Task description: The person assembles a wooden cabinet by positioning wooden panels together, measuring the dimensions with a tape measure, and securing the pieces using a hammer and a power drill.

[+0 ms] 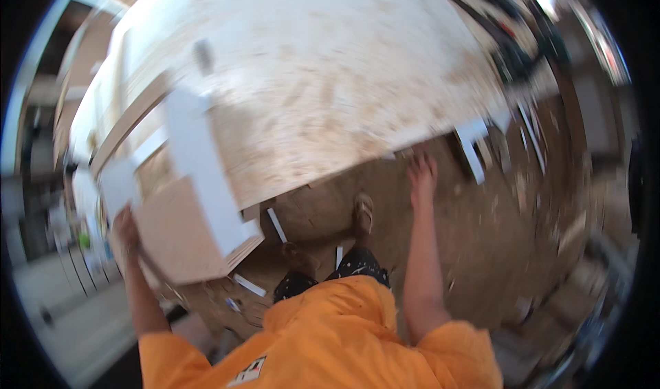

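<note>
Here on the left, the left hand (pixel 125 227) is right at the outer edge of a stack of brown boards (pixel 175 227), fingers against a white panel (pixel 118 184); the blur is heavy, and I cannot tell whether they are closed around it or only resting there. That stack sits by the near left corner of a big pale worktable (pixel 330 79), layered edges toward the body, with a long white strip (pixel 199 162) slanting across it and a brown strip (pixel 129 124) standing out beyond. Over to the right hand (pixel 423 172): nothing in it, fingers loosely spread, just off the table's near edge above the brown floor (pixel 474 251). Close by on its right, a white angled piece (pixel 471 148) lies near the table edge. Up at the far right corner, a jumble of dark tools (pixel 512 48), too smeared to sort out. Below, an orange shirt (pixel 330 327), a sandalled foot (pixel 364 210), and a white offcut (pixel 249 284) down on the floor near the stack.
</note>
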`<state>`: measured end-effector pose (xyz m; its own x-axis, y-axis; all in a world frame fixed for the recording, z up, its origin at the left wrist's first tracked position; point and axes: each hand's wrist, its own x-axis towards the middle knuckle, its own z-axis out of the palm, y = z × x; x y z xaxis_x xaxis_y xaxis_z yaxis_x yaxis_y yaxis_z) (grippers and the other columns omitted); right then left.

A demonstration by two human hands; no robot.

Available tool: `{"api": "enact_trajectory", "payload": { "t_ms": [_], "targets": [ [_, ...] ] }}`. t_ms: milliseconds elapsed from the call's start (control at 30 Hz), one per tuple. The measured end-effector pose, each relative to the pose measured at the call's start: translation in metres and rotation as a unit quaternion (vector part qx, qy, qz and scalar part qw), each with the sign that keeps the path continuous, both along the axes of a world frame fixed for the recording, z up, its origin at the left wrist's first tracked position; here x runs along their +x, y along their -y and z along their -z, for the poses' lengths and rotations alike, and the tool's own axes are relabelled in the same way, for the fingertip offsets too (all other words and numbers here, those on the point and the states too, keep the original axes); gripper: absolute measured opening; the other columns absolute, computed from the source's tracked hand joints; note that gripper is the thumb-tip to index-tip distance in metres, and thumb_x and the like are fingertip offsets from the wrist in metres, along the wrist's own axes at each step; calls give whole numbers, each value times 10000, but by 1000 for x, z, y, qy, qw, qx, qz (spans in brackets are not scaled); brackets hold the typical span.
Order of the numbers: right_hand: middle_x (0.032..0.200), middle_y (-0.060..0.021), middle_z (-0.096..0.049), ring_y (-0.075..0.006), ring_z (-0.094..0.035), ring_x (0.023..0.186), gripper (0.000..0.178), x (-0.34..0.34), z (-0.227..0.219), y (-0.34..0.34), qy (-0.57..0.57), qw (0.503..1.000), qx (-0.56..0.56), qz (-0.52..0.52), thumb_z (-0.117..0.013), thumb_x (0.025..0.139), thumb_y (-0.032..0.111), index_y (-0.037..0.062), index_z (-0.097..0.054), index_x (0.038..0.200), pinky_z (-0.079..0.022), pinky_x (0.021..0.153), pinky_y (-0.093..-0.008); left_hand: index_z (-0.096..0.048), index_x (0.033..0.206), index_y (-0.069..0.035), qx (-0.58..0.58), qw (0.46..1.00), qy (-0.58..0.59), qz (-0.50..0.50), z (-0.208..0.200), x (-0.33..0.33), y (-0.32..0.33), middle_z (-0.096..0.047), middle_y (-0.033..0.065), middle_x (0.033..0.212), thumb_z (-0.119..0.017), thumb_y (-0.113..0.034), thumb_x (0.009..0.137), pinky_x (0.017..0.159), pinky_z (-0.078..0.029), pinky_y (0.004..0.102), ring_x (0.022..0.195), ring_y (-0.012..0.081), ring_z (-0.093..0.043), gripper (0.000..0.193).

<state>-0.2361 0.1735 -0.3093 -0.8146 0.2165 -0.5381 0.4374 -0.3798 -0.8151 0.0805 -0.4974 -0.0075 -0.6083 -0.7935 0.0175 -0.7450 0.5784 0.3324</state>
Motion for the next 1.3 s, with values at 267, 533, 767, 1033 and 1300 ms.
{"api": "enact_trajectory", "payload": {
  "t_ms": [267, 533, 767, 1033, 1300],
  "targets": [
    [1255, -144, -636, -252, -604, 1089, 439, -177, 61, 36, -107, 981, -26, 158, -591, 972, 294, 6, -585, 1304, -497, 924, -405, -622, 1216, 54, 46, 996, 62, 49, 12, 39, 72, -673, 181, 1088, -463, -384, 1019, 847, -533, 421, 965, 287, -651, 506],
    [1275, -164, -637, -280, -602, 1124, 445, -133, 75, 127, -96, 962, 211, 148, -576, 985, 285, -16, -577, 1313, -469, 975, -403, -544, 1269, 6, 169, 967, 5, 190, 7, 71, 114, -623, 159, 1241, -433, -329, 1042, 953, -516, 437, 1108, 267, -618, 420],
    [1341, -138, -602, -260, -585, 1171, 499, -124, 61, 70, -111, 992, 41, 48, -592, 986, 294, -8, -530, 1379, -460, 998, -401, -646, 925, 52, -47, 995, -22, 84, 25, 56, 82, -607, 81, 823, -525, -315, 979, 758, -467, 361, 789, 179, -540, 390],
    [1315, -94, -607, -191, -583, 1110, 467, -56, 51, 20, -72, 924, 323, -190, -573, 1003, 209, 8, -502, 1419, -468, 923, -341, -701, 985, 52, -71, 994, -27, -78, 17, 18, 7, -679, 175, 788, -524, -433, 989, 763, -480, 391, 770, 239, -620, 516],
    [1183, -128, -648, -294, -611, 1104, 328, 208, -315, 224, -436, 690, 292, -499, -696, 869, 76, 30, -633, 1188, -490, 961, -416, -737, 925, -52, -101, 995, -7, 9, -5, 4, -7, -717, 193, 890, -444, -431, 1023, 912, -452, 501, 923, 383, -670, 489]
  ]
}}
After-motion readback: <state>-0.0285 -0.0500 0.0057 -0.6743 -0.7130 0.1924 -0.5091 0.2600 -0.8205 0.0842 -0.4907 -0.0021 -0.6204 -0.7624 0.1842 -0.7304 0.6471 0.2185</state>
